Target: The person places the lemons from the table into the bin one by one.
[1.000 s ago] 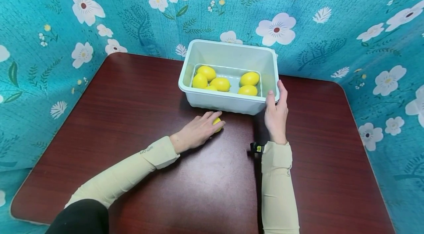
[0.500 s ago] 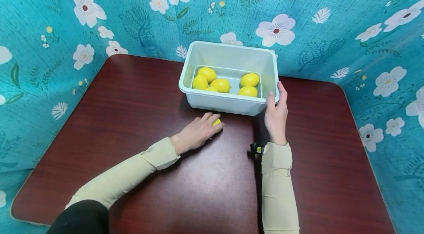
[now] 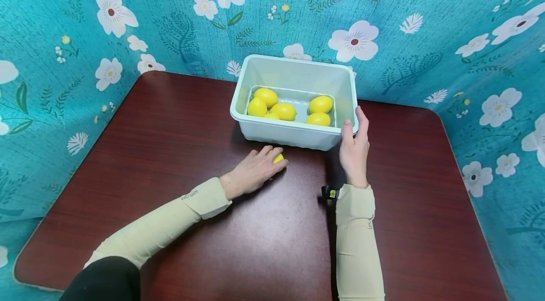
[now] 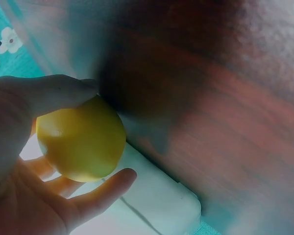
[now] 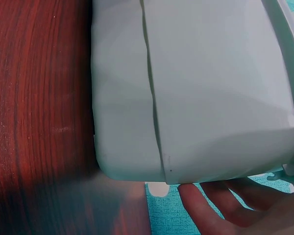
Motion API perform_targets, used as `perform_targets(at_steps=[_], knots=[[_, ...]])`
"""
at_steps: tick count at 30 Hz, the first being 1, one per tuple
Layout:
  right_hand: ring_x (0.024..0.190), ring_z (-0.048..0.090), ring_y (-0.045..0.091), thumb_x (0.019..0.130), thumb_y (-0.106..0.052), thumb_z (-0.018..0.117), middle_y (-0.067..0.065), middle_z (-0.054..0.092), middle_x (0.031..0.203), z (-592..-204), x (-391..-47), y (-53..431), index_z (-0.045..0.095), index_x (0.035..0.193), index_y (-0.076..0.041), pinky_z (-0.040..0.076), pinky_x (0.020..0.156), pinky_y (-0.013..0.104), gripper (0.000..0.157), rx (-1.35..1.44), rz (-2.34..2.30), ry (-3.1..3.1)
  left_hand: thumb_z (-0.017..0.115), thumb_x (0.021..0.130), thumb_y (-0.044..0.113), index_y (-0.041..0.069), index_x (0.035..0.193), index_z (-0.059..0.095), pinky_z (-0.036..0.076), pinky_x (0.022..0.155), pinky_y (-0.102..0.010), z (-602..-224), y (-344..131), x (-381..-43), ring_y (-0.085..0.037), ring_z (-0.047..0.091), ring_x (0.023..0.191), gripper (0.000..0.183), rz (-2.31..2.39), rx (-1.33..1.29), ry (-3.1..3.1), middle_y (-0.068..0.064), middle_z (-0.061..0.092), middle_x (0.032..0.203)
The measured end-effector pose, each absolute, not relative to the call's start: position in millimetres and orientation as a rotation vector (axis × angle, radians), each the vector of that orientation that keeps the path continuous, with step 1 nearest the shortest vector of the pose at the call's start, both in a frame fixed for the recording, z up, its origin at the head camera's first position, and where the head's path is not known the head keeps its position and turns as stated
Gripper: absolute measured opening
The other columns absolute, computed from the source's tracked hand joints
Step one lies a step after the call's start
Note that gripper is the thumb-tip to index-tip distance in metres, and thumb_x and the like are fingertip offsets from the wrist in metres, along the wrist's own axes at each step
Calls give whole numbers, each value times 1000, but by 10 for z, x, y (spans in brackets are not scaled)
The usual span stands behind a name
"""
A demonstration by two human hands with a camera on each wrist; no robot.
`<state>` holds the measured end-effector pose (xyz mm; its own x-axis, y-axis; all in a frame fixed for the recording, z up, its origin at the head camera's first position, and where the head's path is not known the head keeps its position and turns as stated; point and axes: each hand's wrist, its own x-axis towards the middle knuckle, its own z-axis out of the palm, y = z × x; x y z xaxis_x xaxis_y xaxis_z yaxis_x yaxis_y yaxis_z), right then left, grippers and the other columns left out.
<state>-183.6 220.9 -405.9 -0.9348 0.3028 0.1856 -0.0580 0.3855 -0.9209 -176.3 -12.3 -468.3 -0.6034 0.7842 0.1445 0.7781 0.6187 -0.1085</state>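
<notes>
On the table in front of the bin, my left hand (image 3: 255,172) holds a yellow lemon (image 4: 83,139). The left wrist view shows the thumb over one side of it and the fingers around the other; in the head view the hand covers most of it. A pale grey-green plastic bin (image 3: 294,136) stands upright at the back of the table. Several lemons (image 3: 283,111) lie on its floor, one partly hidden behind the front wall. My right hand (image 3: 356,156) grips the bin's front right corner, its thumb at the rim and its fingers along the right end wall (image 5: 220,98).
The dark red-brown table (image 3: 187,126) has rounded corners. Blue flowered cloth (image 3: 264,7) hangs close behind the bin and along both sides. A small black device (image 3: 329,191) sits beside the right wrist.
Everything sits slightly lower in the head view, by a small camera shift. Both hands keep their holds, and the lemons in the bin stay where they were.
</notes>
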Motion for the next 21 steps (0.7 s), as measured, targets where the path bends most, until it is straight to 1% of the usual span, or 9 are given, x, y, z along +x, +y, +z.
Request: perform_targets(at_steps=[3,6,9,14,21], knots=[[127,33,18,95,-31,38,2,31,144,-4055,-1834,2212,25,141,-22,28,104,42,49,-209,1574,-2322,50,89,13,17,113,47,45,58,-36,-4693,-118,-1771,-28,44,105,24,40,-1295,-2648,-11,42,125],[127,33,18,95,-31,38,2,31,144,-4055,-1833,2218,24,141,-21,28,104,42,49,-201,1586,-2317,49,89,11,17,110,47,42,53,-33,-4698,-115,-1779,-27,45,99,21,10,-1292,-2635,-10,43,120],[128,33,18,95,-31,38,1,31,144,-4056,-1835,2225,24,141,-22,28,104,43,49,-196,1594,-2316,49,89,10,17,107,48,39,51,-31,-4698,-110,-1782,-26,44,95,19,-8,-1289,-2640,-10,43,117],[128,33,18,95,-31,38,1,31,144,-4063,-1841,2233,24,141,-23,28,104,42,49,-192,1589,-2314,49,90,12,17,105,48,38,51,-31,-4694,-103,-1790,-25,44,92,16,6,-1292,-2636,-8,43,114],[128,32,20,95,-32,37,1,30,144,-4054,-1837,2232,24,141,-20,28,104,43,50,-200,1595,-2319,49,90,12,18,104,48,36,51,-31,-4696,-103,-1802,-25,44,87,15,5,-1289,-2618,-7,43,108]])
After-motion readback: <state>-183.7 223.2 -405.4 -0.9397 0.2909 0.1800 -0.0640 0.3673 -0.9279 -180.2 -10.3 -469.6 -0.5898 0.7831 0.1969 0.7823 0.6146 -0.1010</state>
